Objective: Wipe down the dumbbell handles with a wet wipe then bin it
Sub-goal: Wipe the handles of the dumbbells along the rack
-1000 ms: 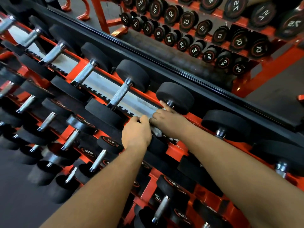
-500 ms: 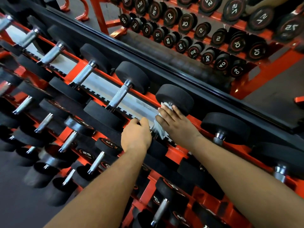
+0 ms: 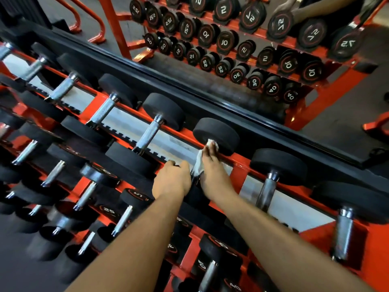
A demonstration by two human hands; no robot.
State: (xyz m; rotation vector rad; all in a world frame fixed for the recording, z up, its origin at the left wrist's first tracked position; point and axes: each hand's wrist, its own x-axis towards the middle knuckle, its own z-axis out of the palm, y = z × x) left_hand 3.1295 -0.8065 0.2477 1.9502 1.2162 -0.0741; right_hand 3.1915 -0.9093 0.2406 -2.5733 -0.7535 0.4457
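Since the earlier frame the right hand [image 3: 212,175] has slid up the handle, so the wipe [image 3: 200,165] now reaches the far head [image 3: 216,135] of the dumbbell on the rack [image 3: 237,167].

Left to right: the left hand [image 3: 172,182] rests curled over the near head at the rack's front edge, gripping it, I judge, to steady the dumbbell. Just beside it, the right hand lies along the handle with fingers nearly straight, pressing the white wipe onto the bar — its top bunches against the far head, its tail hangs between the two hands.

What matters next is the handle's long axis: it runs from the near head up and away to the far head, in line with the right forearm. The stroke has run out of bar — it probably reverses toward the body, or shifts to the next handle [image 3: 267,192] on the right.
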